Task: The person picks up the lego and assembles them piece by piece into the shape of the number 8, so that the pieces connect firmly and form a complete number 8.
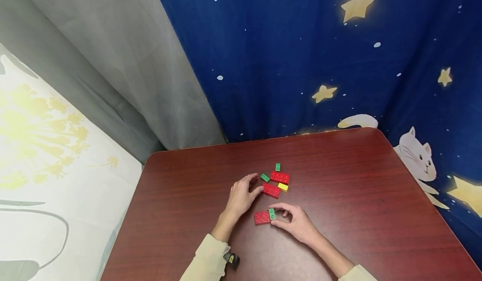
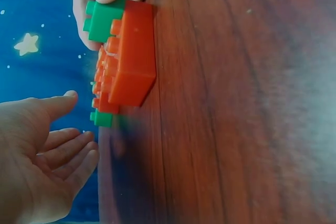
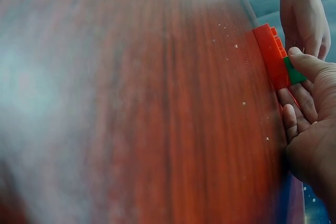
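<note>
My right hand [image 1: 299,224] pinches a small green two-stud brick [image 1: 272,213] between thumb and fingers. That brick sits on the right end of a red brick [image 1: 261,218] lying on the table; in the left wrist view the green brick [image 2: 106,19] stands above the red brick's [image 2: 135,53] top, studs facing the same way. My left hand [image 1: 239,196] hovers with thumb and fingers apart, holding nothing. Its thumb is beside another red brick [image 1: 271,190], and its fingertips are near a loose green brick [image 1: 265,177]. Whether the thumb touches that red brick I cannot tell.
Farther back on the brown table [image 1: 339,180] lie a third red brick [image 1: 280,177], a yellow brick [image 1: 283,187] and another green brick [image 1: 278,167]. A blue star-patterned curtain [image 1: 282,63] hangs behind the table's far edge. A dark band with a small device [image 1: 232,259] is on the left wrist.
</note>
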`<state>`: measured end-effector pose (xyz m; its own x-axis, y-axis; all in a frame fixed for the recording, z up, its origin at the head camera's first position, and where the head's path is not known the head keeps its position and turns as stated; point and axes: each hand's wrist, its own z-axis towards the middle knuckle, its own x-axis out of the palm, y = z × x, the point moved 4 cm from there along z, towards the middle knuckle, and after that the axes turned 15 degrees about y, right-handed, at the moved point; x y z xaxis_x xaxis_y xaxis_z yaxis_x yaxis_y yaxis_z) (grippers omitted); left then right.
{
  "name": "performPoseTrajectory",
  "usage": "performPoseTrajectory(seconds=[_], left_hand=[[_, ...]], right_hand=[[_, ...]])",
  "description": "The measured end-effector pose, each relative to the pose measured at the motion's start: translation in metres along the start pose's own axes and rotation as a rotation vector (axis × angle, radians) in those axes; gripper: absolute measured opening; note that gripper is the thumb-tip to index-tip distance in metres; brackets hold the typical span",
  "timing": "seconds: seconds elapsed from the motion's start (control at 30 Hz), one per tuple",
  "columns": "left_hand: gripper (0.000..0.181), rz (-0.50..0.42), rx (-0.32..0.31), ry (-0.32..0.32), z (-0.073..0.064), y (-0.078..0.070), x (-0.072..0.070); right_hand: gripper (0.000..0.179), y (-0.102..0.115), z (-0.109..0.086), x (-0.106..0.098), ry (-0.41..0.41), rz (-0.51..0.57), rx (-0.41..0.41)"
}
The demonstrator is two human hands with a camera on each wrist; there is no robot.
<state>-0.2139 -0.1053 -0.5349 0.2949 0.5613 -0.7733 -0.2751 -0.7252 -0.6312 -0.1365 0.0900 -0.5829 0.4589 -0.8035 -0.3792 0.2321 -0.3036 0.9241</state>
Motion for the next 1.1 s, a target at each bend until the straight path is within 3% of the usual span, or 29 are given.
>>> performPoseTrajectory(seconds=[0.17, 0.4, 0.7, 0.93, 1.1], left_hand=[[0.047, -0.037, -0.004, -0.015, 0.013, 0.003, 0.004], [0.045, -0.057, -0.058, -0.032, 0.027, 0.001, 0.011], [0.041, -0.061, -0.108, -0.05, 0.036, -0.001, 0.015], [0.04, -0.083, -0.112, -0.067, 0.04, -0.004, 0.015], [0.039, -0.109, -0.154, -0.069, 0.043, -0.003, 0.017]], right_hand=[[0.039, 0.0, 0.0, 0.0, 0.002, -0.001, 0.003], [0.038, 0.002, 0.001, 0.0, 0.0, -0.004, -0.015], [0.038, 0.004, 0.001, 0.001, -0.008, -0.018, -0.028], [0.038, 0.002, 0.001, 0.001, -0.014, -0.026, -0.029], [0.038, 0.001, 0.0, 0.0, -0.013, -0.028, -0.016]])
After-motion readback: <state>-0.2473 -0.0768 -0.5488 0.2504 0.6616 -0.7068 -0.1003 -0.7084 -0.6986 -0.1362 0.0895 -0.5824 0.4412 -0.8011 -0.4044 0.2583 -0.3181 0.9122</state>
